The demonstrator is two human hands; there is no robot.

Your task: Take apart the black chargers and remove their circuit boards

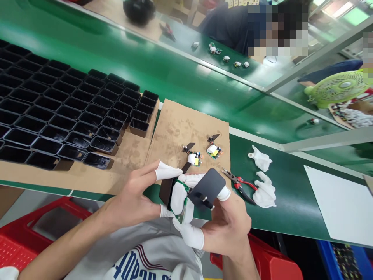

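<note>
My left hand, with white finger covers, grips a black plastic case between thumb and finger. My right hand, also in finger covers, holds a circuit board with a white pad on it. A black plug cover with metal pins sits at the board's right side, against the right fingers. The board's left edge is at the case's opening; how far it is inside cannot be told. Beyond the hands, two small circuit boards, one left and one right, lie on cardboard.
Rows of black cases fill the left. Red-handled pliers lie right of the cardboard, near white cloth-like pieces and a white sheet. A co-worker sits across the green bench. A green fan stands far right.
</note>
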